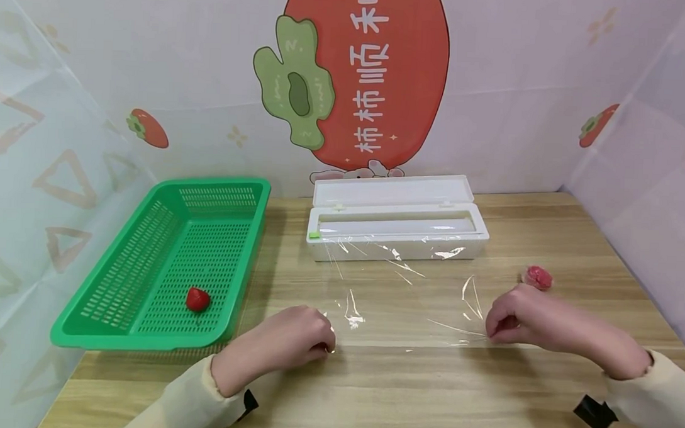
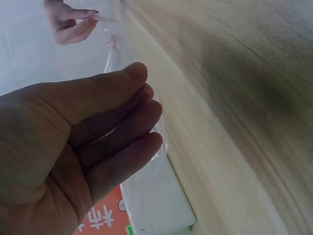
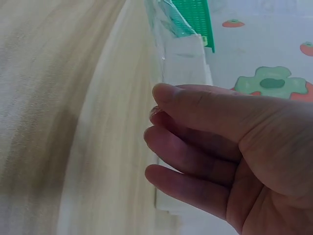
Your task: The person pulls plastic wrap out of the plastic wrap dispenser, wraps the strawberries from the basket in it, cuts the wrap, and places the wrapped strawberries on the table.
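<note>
A sheet of cling film (image 1: 396, 304) stretches toward me from a white cling film dispenser (image 1: 394, 192), whose lid stands raised. My left hand (image 1: 293, 338) pinches the sheet's near left corner between thumb and forefinger, and my right hand (image 1: 522, 318) pinches the near right corner the same way. In the left wrist view, the left hand (image 2: 93, 127) has its other fingers bent close behind the thumb. Film shows at the thumb and fingertip of the right hand (image 3: 205, 142) in the right wrist view. The film's near edge runs taut between both hands, over the table.
A green plastic basket (image 1: 140, 342) stands on the left with a red strawberry (image 1: 198, 299) inside. Beyond the right hand lies a small pinkish-red bundle (image 1: 537, 277) on the wooden table (image 1: 404, 399). Printed cloth walls (image 1: 509, 138) close off the back and sides.
</note>
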A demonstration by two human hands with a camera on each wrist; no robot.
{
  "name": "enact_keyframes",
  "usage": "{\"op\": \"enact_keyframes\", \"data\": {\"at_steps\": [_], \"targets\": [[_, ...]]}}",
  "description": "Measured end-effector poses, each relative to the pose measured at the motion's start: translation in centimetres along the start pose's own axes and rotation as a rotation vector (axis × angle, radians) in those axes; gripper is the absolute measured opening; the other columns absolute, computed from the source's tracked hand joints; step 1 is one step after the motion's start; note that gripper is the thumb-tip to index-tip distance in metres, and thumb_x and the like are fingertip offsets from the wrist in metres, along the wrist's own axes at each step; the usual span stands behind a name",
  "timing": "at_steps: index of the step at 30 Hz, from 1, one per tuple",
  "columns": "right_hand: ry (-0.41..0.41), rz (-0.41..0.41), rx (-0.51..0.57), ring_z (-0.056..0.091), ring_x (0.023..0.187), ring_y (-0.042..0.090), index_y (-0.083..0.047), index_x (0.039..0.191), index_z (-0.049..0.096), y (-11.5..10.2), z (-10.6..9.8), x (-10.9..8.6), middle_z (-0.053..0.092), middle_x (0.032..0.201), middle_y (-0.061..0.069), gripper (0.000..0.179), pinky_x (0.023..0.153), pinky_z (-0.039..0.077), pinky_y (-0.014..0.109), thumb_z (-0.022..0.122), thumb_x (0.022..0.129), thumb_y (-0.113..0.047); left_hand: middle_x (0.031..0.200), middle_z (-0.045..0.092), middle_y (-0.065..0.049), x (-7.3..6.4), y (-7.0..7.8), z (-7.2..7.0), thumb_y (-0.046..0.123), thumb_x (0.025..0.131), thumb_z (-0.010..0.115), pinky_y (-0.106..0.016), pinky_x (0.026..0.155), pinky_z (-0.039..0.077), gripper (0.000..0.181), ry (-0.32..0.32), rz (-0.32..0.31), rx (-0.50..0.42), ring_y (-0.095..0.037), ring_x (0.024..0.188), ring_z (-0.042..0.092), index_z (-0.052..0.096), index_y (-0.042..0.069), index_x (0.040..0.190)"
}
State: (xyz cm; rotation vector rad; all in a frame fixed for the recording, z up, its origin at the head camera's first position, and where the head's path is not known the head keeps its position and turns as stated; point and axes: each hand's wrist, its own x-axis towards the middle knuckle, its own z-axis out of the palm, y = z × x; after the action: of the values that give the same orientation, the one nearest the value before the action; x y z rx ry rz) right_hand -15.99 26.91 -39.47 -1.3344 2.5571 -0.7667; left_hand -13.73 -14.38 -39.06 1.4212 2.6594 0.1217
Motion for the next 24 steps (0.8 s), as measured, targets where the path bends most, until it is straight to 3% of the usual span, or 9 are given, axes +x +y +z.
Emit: {"op": "enact_keyframes", "data": {"at_steps": [8, 17, 24], "targets": [[-0.076, 0.131, -0.014, 0.047, 0.064, -0.01, -0.029, 0.074, 0.067, 0.6, 1.1, 0.5, 0.058, 0.069, -0.022, 0.025, 0.055, 0.046, 0.015, 0.079, 0.078, -0.007, 0.059, 0.045, 0.013, 0.6, -0.8, 1.0, 0.007, 0.078, 0.076, -0.015, 0.053, 0.033, 0.031, -0.027, -0.03, -0.012, -0.002, 0.056, 0.036, 0.055, 0.02, 0.058], [-0.062, 0.101, -0.036, 0.049, 0.063, -0.01, -0.029, 0.074, 0.067, 1.1, 2.0, 0.8, 0.059, 0.07, -0.023, 0.026, 0.056, 0.046, 0.015, 0.08, 0.076, -0.006, 0.062, 0.057, 0.013, 0.8, -1.2, 1.7, 0.009, 0.077, 0.077, -0.016, 0.055, 0.041, 0.025, -0.036, -0.042, -0.02, 0.0, 0.057, 0.045, 0.063, 0.021, 0.06], [-0.081, 0.123, -0.028, 0.051, 0.065, -0.009, -0.028, 0.075, 0.069, 1.2, 2.6, 0.7, 0.062, 0.072, -0.022, 0.024, 0.058, 0.048, 0.016, 0.079, 0.076, -0.007, 0.062, 0.057, 0.013, 0.9, -1.4, 2.1, 0.008, 0.073, 0.076, -0.016, 0.055, 0.041, 0.025, -0.041, -0.031, -0.011, 0.0, 0.057, 0.046, 0.062, 0.022, 0.059]]}}
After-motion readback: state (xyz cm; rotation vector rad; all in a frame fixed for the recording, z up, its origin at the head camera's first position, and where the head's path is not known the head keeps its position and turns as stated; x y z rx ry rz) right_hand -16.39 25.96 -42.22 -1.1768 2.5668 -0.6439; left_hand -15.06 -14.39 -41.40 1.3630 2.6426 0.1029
